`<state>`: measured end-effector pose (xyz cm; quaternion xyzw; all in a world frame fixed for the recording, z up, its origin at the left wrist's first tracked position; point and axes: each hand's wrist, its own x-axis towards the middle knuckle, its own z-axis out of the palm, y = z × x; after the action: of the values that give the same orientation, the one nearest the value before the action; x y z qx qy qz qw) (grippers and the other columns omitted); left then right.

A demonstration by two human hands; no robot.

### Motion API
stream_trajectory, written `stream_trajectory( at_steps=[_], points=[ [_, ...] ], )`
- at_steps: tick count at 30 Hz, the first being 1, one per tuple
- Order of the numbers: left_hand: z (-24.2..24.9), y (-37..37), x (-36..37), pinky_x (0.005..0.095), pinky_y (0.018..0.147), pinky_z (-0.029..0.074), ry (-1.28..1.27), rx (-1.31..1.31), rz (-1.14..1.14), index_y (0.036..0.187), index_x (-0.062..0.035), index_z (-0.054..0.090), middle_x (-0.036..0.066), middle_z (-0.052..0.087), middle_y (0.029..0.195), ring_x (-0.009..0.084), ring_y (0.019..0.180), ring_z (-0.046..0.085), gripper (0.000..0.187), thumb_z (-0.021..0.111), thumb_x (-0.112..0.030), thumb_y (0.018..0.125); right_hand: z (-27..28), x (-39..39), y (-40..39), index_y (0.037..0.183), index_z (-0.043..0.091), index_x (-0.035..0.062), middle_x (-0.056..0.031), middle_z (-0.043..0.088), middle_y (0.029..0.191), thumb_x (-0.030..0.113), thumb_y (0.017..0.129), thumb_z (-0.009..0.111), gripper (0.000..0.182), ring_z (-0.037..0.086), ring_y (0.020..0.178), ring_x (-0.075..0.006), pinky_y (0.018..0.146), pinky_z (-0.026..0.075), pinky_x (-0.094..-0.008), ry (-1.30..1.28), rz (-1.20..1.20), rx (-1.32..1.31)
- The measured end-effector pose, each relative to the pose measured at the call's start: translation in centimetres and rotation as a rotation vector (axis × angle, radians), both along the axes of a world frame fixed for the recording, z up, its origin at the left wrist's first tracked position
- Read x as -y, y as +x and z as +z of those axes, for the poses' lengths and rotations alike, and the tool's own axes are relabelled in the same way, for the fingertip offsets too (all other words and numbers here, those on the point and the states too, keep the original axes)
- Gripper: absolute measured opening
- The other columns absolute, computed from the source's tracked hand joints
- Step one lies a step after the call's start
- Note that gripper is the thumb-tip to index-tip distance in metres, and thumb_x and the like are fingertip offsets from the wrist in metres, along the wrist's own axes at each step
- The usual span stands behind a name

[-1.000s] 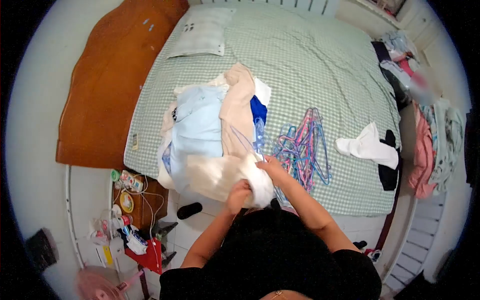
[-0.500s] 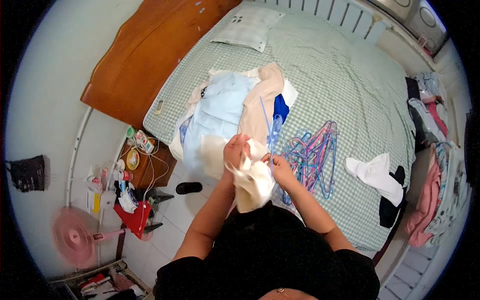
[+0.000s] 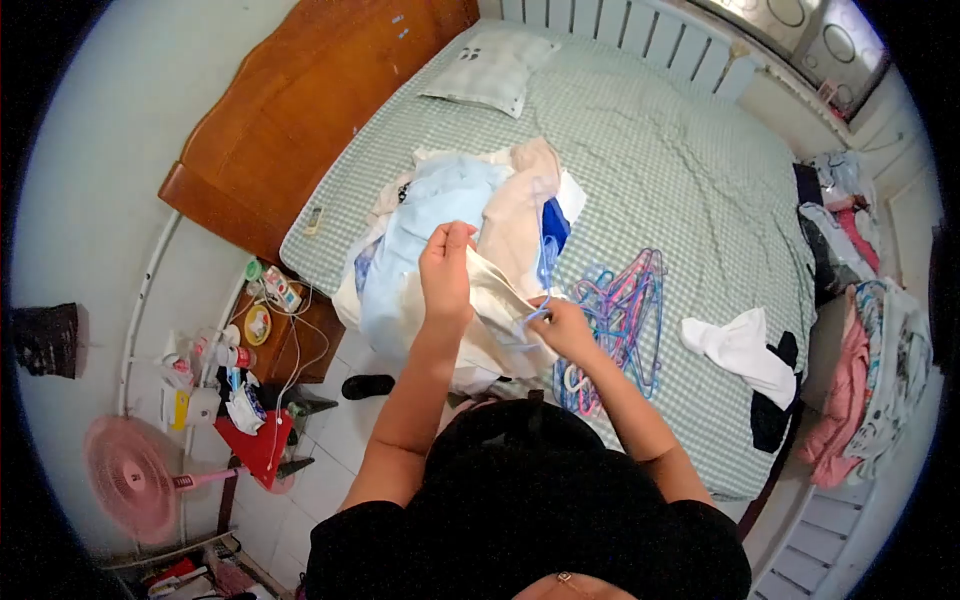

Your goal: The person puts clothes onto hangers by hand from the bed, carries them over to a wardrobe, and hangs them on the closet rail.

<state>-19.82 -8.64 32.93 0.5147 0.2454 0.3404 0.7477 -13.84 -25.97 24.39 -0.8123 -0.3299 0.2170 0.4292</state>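
Note:
A cream garment (image 3: 484,298) is stretched between my two hands over the near edge of the bed. My left hand (image 3: 447,268) is raised with its fingers pinched on the garment's upper edge. My right hand (image 3: 562,327) is closed around a light blue hanger (image 3: 534,318), part of which lies against the fabric. The garment's lower part hangs in front of my black shirt. Beyond my hands lies a pile of clothes, with a light blue garment (image 3: 440,215) and a beige one (image 3: 515,215) on top.
Tangled pink, blue and purple hangers (image 3: 630,315) lie right of my hands on the checked bedsheet (image 3: 660,180). Farther right are a white garment (image 3: 745,350) and a black one (image 3: 772,420). A pillow (image 3: 492,70), cluttered nightstand (image 3: 310,345) and pink fan (image 3: 135,480) surround the area.
My left hand has moved up and left, spreading the bunched cream garment open. The hanger in my right hand has tilted from nearly upright and dropped closer to the fabric.

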Motion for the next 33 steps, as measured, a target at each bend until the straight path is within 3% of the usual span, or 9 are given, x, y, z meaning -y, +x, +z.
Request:
stream_trajectory(
  at_steps=[6,12,17,19,22,24,27,30,33],
  points=[
    [0.6,-1.6,-9.0,0.0181,0.061,0.034,0.313,-0.111,-0.032,0.086,-0.0018,0.058,-0.003,0.049,0.071,0.0044,0.065,0.041,0.016,0.052,-0.016,0.088,5.4,-2.9,4.9,0.089,0.065,0.0021,-0.0092,0.063,0.079,0.033,0.072,0.068,0.035,0.057,0.074,-0.0138,0.068,0.045,-0.0296,0.006,-0.127,-0.251],
    [4.4,-3.7,-11.9,0.0245,0.074,0.043,0.606,-0.286,-0.418,0.103,-0.0047,0.055,0.003,0.058,0.092,0.0110,0.084,0.053,0.030,0.065,-0.011,0.075,15.0,-6.9,6.8,0.082,0.065,0.0018,0.0007,0.059,0.072,0.032,0.075,0.068,0.031,0.051,0.067,-0.0079,0.059,0.041,-0.0236,0.255,-0.068,-0.104],
    [5.9,-4.0,-14.5,0.0309,0.072,0.044,0.815,-0.574,-0.471,0.091,-0.0082,0.064,0.010,0.060,0.093,0.0222,0.082,0.057,0.021,0.066,-0.018,0.072,17.7,-9.6,9.2,0.087,0.066,0.0027,-0.0023,0.058,0.064,0.033,0.078,0.064,0.032,0.050,0.059,-0.0084,0.056,0.042,-0.0257,0.122,0.000,0.118],
    [6.0,-3.6,-15.4,0.0379,0.066,0.043,1.354,-0.488,0.034,0.081,-0.0096,0.067,0.013,0.059,0.085,0.0292,0.076,0.056,0.015,0.066,-0.020,0.071,17.5,-10.7,9.4,0.087,0.065,0.0021,-0.0024,0.056,0.063,0.032,0.078,0.064,0.032,0.049,0.057,-0.0082,0.054,0.042,-0.0258,0.123,-0.018,0.171],
    [7.4,-3.7,-15.7,0.0424,0.061,0.041,1.490,-0.515,0.454,0.078,-0.0110,0.067,0.012,0.057,0.073,0.0312,0.070,0.052,0.013,0.065,-0.021,0.069,18.3,-12.0,7.5,0.082,0.065,0.0010,-0.0010,0.053,0.059,0.030,0.079,0.063,0.029,0.046,0.053,-0.0075,0.050,0.040,-0.0254,0.201,0.013,0.169],
    [4.8,-3.3,-16.9,0.0392,0.057,0.042,1.401,-0.655,0.454,0.072,-0.0064,0.064,0.010,0.058,0.072,0.0265,0.064,0.053,0.021,0.060,-0.027,0.076,18.4,-12.9,6.0,0.075,0.063,0.0012,0.0004,0.050,0.056,0.028,0.081,0.061,0.027,0.045,0.051,-0.0072,0.048,0.038,-0.0255,0.209,0.008,0.071],
    [-0.8,-3.1,-17.8,0.0324,0.050,0.042,0.111,-0.388,-0.222,0.095,-0.0058,0.057,0.006,0.056,0.084,0.0175,0.054,0.051,0.036,0.040,-0.037,0.090,15.1,-13.8,2.2,0.073,0.061,0.0021,0.0009,0.050,0.054,0.030,0.082,0.061,0.030,0.046,0.051,-0.0079,0.046,0.038,-0.0267,0.184,-0.003,0.021],
    [-5.0,-5.1,-12.4,0.0436,0.093,0.034,-0.598,0.086,-0.357,0.130,-0.0077,0.029,0.012,0.034,0.130,0.0267,0.112,0.039,0.055,0.031,-0.047,0.092,8.3,-13.9,-2.1,0.076,0.063,0.0037,-0.0131,0.056,0.058,0.032,0.080,0.060,0.029,0.051,0.052,-0.0173,0.052,0.041,-0.0344,0.085,0.144,-0.051],
    [-12.6,-7.2,-9.6,0.0411,0.089,0.039,-0.781,0.025,-0.283,0.126,-0.0043,0.037,0.012,0.048,0.120,0.0271,0.110,0.046,0.054,0.033,-0.045,0.091,1.3,-13.1,-6.0,0.086,0.067,0.0044,-0.0026,0.057,0.058,0.026,0.082,0.061,0.023,0.047,0.056,-0.0074,0.053,0.041,-0.0270,0.025,0.173,-0.208]
  ],
)
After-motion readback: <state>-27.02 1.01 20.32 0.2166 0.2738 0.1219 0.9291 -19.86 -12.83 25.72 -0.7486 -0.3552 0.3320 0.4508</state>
